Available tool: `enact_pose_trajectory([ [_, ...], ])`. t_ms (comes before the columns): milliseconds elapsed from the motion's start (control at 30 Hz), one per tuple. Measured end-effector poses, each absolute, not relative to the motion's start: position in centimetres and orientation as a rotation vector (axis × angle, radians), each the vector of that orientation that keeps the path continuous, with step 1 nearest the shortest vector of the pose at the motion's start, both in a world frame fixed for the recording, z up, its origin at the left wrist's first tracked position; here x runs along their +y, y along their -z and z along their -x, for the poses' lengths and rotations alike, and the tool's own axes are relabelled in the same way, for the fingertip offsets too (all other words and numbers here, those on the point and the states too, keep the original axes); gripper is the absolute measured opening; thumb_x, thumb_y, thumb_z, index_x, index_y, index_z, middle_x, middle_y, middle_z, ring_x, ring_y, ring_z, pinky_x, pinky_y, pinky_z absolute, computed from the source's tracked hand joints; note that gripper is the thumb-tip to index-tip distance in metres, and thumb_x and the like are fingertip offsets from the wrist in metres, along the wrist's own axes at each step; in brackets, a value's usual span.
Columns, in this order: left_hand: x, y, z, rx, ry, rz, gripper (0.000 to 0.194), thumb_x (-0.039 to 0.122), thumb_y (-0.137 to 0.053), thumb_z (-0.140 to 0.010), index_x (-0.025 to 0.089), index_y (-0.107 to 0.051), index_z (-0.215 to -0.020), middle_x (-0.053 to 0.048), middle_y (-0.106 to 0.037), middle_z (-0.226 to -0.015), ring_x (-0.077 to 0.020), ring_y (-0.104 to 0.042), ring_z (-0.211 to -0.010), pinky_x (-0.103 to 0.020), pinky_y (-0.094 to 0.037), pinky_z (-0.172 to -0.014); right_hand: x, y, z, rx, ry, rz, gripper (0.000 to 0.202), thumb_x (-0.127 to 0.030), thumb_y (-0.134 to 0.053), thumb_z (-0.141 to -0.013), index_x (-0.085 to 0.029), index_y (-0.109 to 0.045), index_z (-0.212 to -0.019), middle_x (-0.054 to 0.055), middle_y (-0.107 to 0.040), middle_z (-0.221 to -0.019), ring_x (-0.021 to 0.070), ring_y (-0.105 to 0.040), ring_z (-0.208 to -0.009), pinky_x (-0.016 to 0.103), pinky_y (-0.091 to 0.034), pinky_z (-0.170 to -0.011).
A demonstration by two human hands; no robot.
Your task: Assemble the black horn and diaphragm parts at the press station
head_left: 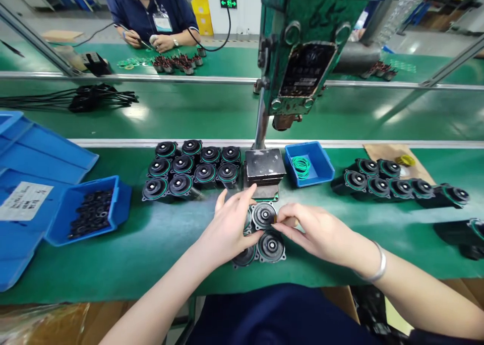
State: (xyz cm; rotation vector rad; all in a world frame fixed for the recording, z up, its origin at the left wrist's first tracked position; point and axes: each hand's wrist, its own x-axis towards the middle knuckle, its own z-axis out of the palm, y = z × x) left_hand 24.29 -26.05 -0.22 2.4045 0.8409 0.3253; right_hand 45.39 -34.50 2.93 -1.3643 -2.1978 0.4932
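Several round black housings stand close together in front of the press block, among them an upper one (264, 215) and a lower right one (271, 246). My left hand (234, 224) lies over the left ones with its fingers spread, thumb beside the gap between the housings. At the right rim of the upper housing, my right hand (313, 229) has thumb and index finger pinched together; what they hold, if anything, is too small to name. The metal block (264, 163) stands just behind, under the green press head (302, 53).
A blue bin (315, 166) holds green rings; another (117, 204) holds small black parts. Housings with green rings stand in groups at the left (182, 164) and right (378, 186). Large blue crates (22, 234) lie far left. A person (151, 17) works across the table.
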Motion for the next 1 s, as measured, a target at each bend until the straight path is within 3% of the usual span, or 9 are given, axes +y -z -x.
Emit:
enact_pose_trajectory([
  [267,-26.3,0.3,-24.2,0.860,-0.344,-2.377,0.099,0.024,-0.076,-0.076,0.021,-0.010,-0.150,-0.014,-0.061,-0.129,-0.0289,-0.052,-0.129,-0.064,-0.017,-0.116,-32.3,-2.8,-43.6,-1.959,-0.479,1.280,0.011,-0.025,-0.056,-0.097,-0.021,-0.046,-0.100,0.000,-0.064,-0.083,0.0098,-0.067,-0.069,0.019,-0.054,-0.063],
  [500,-26.4,0.0,-24.3,0.878,-0.337,-2.314,0.099,0.022,-0.075,-0.075,0.019,-0.010,-0.150,-0.014,-0.061,-0.130,-0.0290,-0.051,-0.130,-0.064,-0.015,-0.117,-31.3,-2.3,-42.4,-2.239,-0.299,1.160,0.004,-0.017,-0.048,-0.098,-0.018,-0.046,-0.102,0.004,-0.063,-0.084,0.0129,-0.061,-0.066,0.026,-0.052,-0.062],
  [833,-26.1,0.0,-24.2,0.862,-0.290,-2.307,0.097,0.023,-0.075,-0.076,0.016,-0.013,-0.150,-0.014,-0.063,-0.125,-0.0291,-0.052,-0.129,-0.063,-0.015,-0.117,-33.3,-5.4,-45.4,-2.493,-0.674,1.223,0.012,-0.017,-0.043,-0.101,-0.018,-0.055,-0.104,0.007,-0.068,-0.096,0.0155,-0.066,-0.087,0.029,-0.053,-0.077],
  [1000,-27.4,-0.7,-23.3,0.837,-0.377,-2.380,0.094,0.029,-0.073,-0.077,0.021,-0.015,-0.151,-0.014,-0.054,-0.138,-0.0283,-0.046,-0.133,-0.059,-0.012,-0.120,-33.7,-6.0,-47.0,-2.350,-0.726,1.259,0.013,-0.020,-0.045,-0.101,-0.019,-0.058,-0.101,0.007,-0.069,-0.099,0.0150,-0.066,-0.091,0.029,-0.054,-0.079],
])
